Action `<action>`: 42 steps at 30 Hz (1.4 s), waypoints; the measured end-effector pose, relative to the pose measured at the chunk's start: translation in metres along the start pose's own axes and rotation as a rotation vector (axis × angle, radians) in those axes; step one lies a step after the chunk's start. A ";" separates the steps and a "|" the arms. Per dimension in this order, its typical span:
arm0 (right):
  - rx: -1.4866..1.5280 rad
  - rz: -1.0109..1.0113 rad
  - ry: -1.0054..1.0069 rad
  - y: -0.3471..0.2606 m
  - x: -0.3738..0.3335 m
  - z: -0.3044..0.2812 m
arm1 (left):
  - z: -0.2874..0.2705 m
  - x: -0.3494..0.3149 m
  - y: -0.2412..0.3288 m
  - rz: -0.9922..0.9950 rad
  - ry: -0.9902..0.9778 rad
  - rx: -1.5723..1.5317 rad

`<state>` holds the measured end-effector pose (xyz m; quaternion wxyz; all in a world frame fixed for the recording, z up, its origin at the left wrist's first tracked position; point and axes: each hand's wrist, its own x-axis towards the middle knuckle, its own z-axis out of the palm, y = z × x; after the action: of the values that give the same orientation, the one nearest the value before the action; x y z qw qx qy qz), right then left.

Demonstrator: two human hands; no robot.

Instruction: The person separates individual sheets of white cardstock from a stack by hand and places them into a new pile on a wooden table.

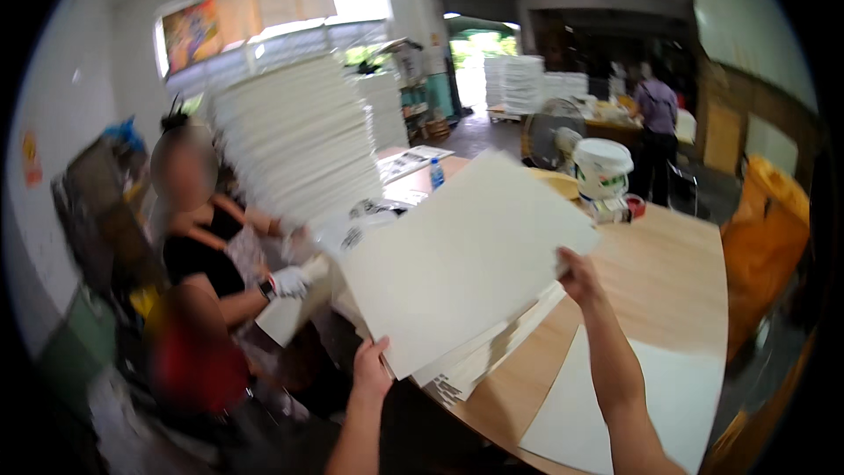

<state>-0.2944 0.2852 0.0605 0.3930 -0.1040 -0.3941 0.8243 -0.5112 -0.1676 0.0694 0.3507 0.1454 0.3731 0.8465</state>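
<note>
A large white board or stiff sheet is held tilted above the table, over a loose stack of similar sheets. My left hand grips its near left corner, thumb on top. On the right edge my right hand is closed, with its fingers partly hidden behind the sheet. Another white sheet lies flat on the table by my right forearm.
The wooden table bears a white bucket, a blue-labelled bottle and jars. A fan stands behind. At left, a gloved co-worker handles sheets beside a tall white stack. An orange sack stands right.
</note>
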 end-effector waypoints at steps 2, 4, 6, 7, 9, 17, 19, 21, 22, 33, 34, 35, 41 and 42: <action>-0.095 0.141 0.316 0.049 0.028 0.022 | -0.018 0.007 -0.016 0.051 0.190 0.024; -0.106 0.127 0.488 0.083 0.028 0.018 | -0.025 0.013 -0.010 0.020 0.159 0.046; -0.116 0.189 0.468 0.078 0.027 0.008 | -0.012 0.014 -0.011 -0.001 0.217 0.123; -0.148 0.209 0.449 0.068 0.027 0.008 | -0.011 0.018 -0.007 -0.023 0.213 0.153; -0.203 0.209 0.441 0.068 0.005 -0.003 | -0.025 0.017 -0.010 -0.077 0.175 0.133; -1.420 -0.180 0.276 0.035 -0.248 -0.050 | -0.055 0.030 -0.012 -0.068 0.132 0.041; -1.577 -0.380 0.397 -0.014 -0.357 -0.088 | -0.036 0.008 -0.019 0.021 -0.020 -0.018; -1.848 -0.345 0.625 -0.062 -0.463 -0.107 | -0.032 -0.022 -0.032 0.334 0.196 0.114; -1.996 -0.298 0.717 -0.082 -0.516 -0.114 | -0.021 -0.048 -0.050 0.543 0.439 0.244; -2.047 -0.168 1.031 -0.048 -0.676 -0.084 | 0.079 -0.197 -0.284 0.624 -0.406 1.694; -2.037 -0.192 1.062 -0.046 -0.679 -0.082 | 0.074 -0.198 -0.286 0.669 -0.403 1.711; -1.997 -0.219 1.092 -0.043 -0.677 -0.087 | 0.067 -0.194 -0.289 0.720 -0.410 1.723; -1.990 -0.385 1.165 -0.041 -0.677 -0.090 | 0.033 -0.184 -0.301 0.804 -0.402 1.715; -1.930 -0.429 1.157 -0.037 -0.669 -0.094 | 0.024 -0.177 -0.299 0.818 -0.372 1.721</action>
<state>0.2194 -0.1360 -0.0678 0.4044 -0.6566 -0.6320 -0.0772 -0.2277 -0.1374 -0.1306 -0.1436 0.6024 0.7240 0.3038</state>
